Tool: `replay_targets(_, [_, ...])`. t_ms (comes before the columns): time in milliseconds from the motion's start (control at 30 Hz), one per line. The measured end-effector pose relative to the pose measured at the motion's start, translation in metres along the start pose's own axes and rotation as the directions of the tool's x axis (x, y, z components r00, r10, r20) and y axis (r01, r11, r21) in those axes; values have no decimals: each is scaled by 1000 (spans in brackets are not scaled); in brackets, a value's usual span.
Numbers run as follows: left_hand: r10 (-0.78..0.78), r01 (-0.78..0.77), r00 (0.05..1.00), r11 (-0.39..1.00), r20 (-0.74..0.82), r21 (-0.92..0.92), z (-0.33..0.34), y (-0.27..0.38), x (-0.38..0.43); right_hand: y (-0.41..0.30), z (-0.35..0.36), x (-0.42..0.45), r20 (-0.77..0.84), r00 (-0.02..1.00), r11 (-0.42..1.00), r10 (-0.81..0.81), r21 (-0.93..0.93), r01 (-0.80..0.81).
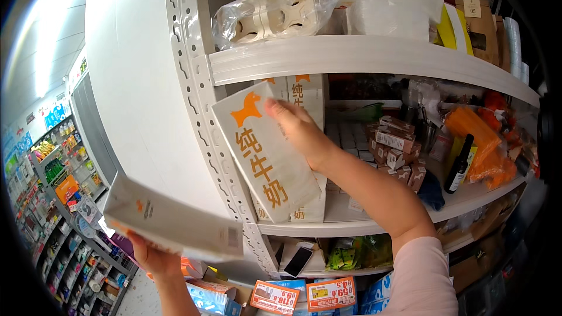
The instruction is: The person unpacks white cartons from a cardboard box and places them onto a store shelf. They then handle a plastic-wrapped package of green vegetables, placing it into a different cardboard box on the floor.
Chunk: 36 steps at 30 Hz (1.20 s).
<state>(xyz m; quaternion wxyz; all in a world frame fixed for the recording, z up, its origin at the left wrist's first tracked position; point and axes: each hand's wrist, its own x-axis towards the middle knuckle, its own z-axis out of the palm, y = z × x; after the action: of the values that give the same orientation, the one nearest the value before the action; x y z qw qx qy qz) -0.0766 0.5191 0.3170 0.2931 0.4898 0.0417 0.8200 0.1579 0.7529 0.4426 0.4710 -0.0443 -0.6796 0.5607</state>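
My right hand (303, 133) grips the upper right edge of a tall white milk box (259, 153), with the thumb on its front. That box carries an orange animal emblem and large brown writing, and it tilts in front of the middle shelf. My left hand (151, 252) holds a second white box (175, 219) from below, lying nearly flat at the lower left, outside the metal post. Behind the right-hand box, similar white boxes (307, 96) stand upright on the middle shelf (351, 210); the front box partly hides them.
A perforated white post (210, 140) bounds the shelf's left side. Small brown boxes (395, 140), a dark bottle (459, 166) and orange packaging (478, 140) sit right. Bagged cup carriers (276, 13) rest above. A phone (298, 261) lies below, over cartons with price signs (331, 294).
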Motion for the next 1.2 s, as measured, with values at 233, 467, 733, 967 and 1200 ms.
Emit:
replay_targets(233, [3,33,948,994,-317,108,-33,12,-61,-4,-4,11,24,981,981,192,12,-192])
replay_targets(467, [-93,154,920,979,-380,134,-41,12,-94,-13,-43,32,56,913,876,405,264,-404])
replay_targets(733, [-142,193,918,976,-369,105,-35,1,-100,28,-43,79,-271,923,961,-274,-119,251])
replay_targets(967, [-168,225,885,971,-433,83,-25,0,-101,72,-47,105,-249,889,908,-384,-279,314])
replay_targets(1200, [-150,234,916,953,-373,192,-15,-10,-81,54,-66,97,-253,917,869,-310,-467,165])
